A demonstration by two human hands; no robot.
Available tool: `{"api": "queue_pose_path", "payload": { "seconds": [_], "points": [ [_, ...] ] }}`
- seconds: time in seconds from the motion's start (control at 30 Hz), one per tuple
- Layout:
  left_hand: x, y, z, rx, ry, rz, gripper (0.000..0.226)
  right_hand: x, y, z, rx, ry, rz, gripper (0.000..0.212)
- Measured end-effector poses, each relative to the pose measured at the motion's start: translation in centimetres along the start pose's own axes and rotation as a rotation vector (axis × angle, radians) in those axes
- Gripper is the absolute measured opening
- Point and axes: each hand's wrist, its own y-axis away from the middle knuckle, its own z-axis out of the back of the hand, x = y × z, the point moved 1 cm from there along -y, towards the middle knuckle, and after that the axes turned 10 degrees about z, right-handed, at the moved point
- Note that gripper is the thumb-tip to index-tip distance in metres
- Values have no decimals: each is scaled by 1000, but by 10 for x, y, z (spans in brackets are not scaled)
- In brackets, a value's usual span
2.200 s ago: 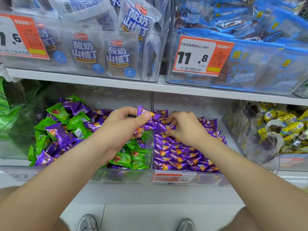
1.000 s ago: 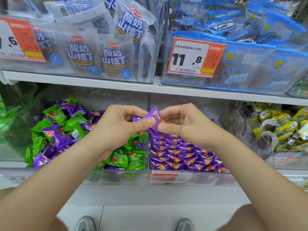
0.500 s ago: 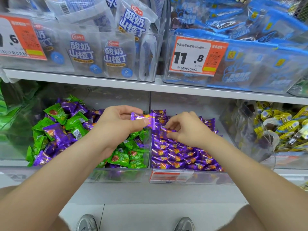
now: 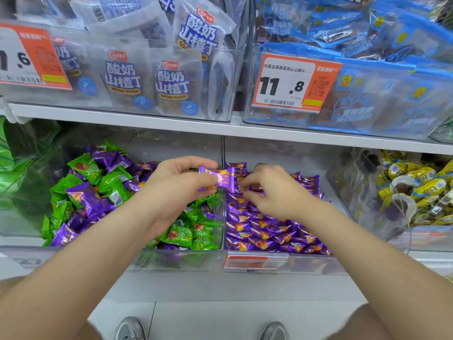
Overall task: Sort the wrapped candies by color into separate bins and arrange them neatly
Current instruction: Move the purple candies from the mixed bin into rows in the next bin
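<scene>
Right hand (image 4: pixel 274 192) lowered onto purple pile (image 4: pixel 264 231), grip unclear, left hand (image 4: pixel 171 190) pinching glossy purple candy (image 4: pixel 219 179)

Under the shelf (image 4: pixel 171 123) the left bin (image 4: pixel 171 262) and right bin (image 4: pixel 306 266) stand touching, a third bin (image 4: pixel 367 192) to their right (a candy (image 4: pixel 218 179), held by the left hand (image 4: pixel 171 190), hangs over their shared wall)

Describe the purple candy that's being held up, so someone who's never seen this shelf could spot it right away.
Under the orange 11.8 price tag, two clear bins sit side by side: a mixed green-and-purple bin on the left, an all-purple bin on the right. Over the wall between them, the left hand pinches one purple candy. It alone is lifted off the piles.
</scene>
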Motion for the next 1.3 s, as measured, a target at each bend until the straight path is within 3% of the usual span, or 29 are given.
{"api": "queue_pose_path", "payload": {
  "seconds": [0.07, 0.13, 0.17, 0.23, 0.33, 0.4, 0.47, 0.57, 0.67, 0.97, 1.3],
  "points": [
    [-2, 2, -2, 22, 4, -28, 22, 7, 3, 15, -180, -160, -74, 24],
    [-3, 3, -2, 77, -9, -75, 25, 21, 8, 33, -298, -575, -169, 25],
    [-3, 5, -3, 111, -28, -103, 27, 31, 10, 40, -294, -782, -173, 23],
    [-5, 9, -4, 154, -113, -171, 28, 47, 15, 48, -232, -900, -100, 26],
    [-3, 13, -7, 100, -247, -245, 29, 52, 17, 47, -170, -823, -60, 24],
    [1, 11, -8, -23, -386, -292, 23, 39, 17, 42, -197, -776, -111, 17],
    [6, 7, -7, -154, -567, -341, 16, 23, 18, 34, -225, -590, -196, 15],
    [9, 4, -4, -232, -732, -366, 15, 15, 21, 23, -67, -322, -203, 27],
    [10, 3, -4, -230, -790, -365, 12, 24, 19, 11, 27, -225, -101, 26],
    [10, 2, -4, -209, -787, -359, 12, 30, 7, -6, 44, 109, -20, 13],
    [7, 2, 5, -189, -882, -350, 13, 36, 6, -4, 93, 110, 41, 18]
  ]
}}
